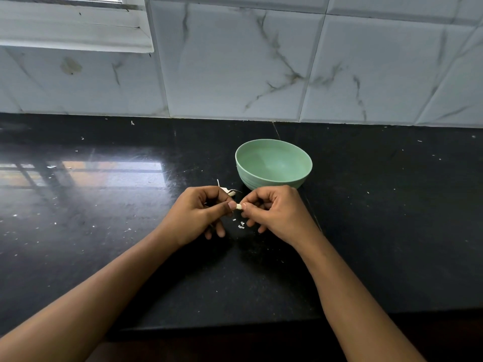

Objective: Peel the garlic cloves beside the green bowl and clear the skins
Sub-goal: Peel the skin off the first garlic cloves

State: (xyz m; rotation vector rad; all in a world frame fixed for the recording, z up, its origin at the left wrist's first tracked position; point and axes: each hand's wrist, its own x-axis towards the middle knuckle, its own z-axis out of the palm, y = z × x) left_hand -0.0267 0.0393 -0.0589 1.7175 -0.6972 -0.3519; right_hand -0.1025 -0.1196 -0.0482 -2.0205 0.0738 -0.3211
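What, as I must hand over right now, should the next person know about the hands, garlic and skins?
Left hand and right hand both pinch one garlic clove, just in front of the green bowl.
The bowl looks empty.
Skin flakes lie on the counter under the hands; a papery piece lies behind the left hand.
Done: peeling started. Left: finish this clove, clear the skins.

**Black countertop [392,231] beneath veined white wall tiles [235,61]**

The polished countertop runs across the whole view, and the tiled wall rises directly behind its far edge. Grey veins and dark grout lines cross the large tiles. Above the countertop's left end sits a white window frame [73,30], with a brownish stain [70,65] just below it. A bright window reflection [112,171] lies on the countertop's left part.
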